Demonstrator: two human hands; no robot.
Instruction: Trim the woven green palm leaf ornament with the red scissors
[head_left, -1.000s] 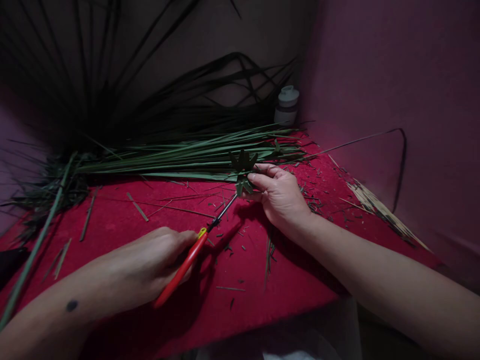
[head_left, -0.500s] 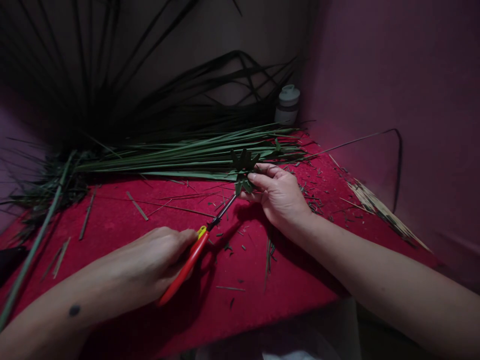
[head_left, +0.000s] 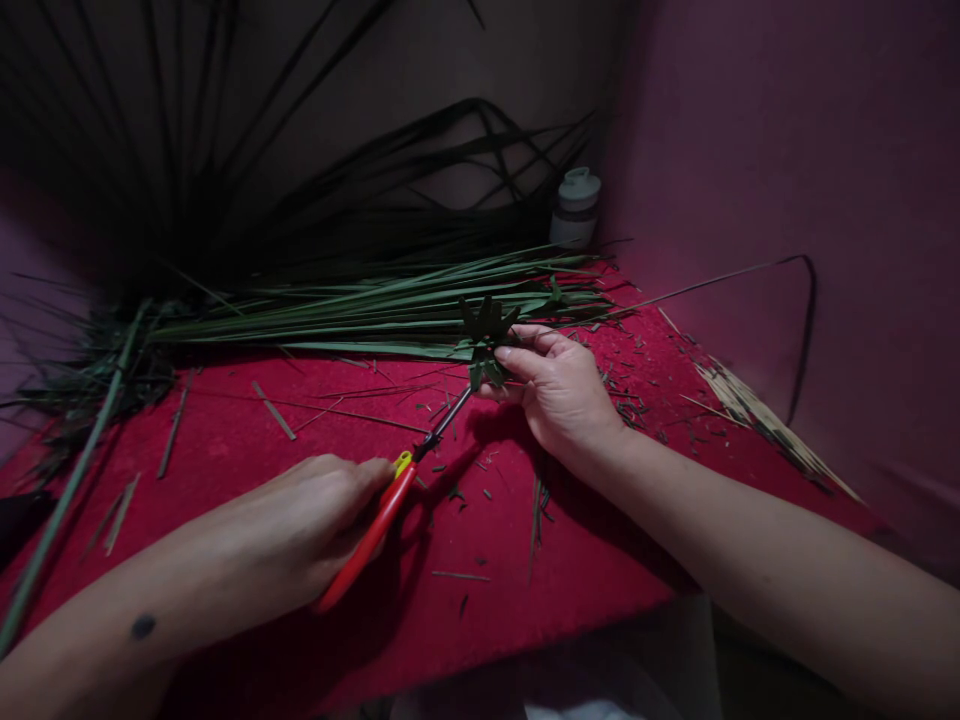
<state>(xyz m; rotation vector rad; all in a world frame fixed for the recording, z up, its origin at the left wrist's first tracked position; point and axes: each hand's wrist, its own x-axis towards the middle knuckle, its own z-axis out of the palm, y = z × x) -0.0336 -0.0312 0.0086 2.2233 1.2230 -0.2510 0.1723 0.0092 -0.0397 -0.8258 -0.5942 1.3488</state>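
My left hand [head_left: 322,515] is closed around the red and yellow handles of long-nose pliers [head_left: 375,530]. Their thin metal jaws point up and to the right, with the tips at the lower edge of a small spiky folded palm-leaf piece [head_left: 484,325]. Whether the tips grip it I cannot tell. Thumb and fingers of my right hand [head_left: 562,385] pinch this dark green piece from the right, just above the table. Behind it lies a bundle of long green leaf strips [head_left: 360,318].
Leaf scraps litter the red tabletop [head_left: 510,610]. A white-lidded bottle [head_left: 576,208] stands at the back near the wall. Pale thin sticks [head_left: 765,425] lie at the right, below a bent leaf strip [head_left: 808,310]. A long green stalk [head_left: 75,490] crosses the left side.
Both hands, the pliers and the leaf piece hold nearly the same position. The bent strip's far end at the right has swung slightly outward.
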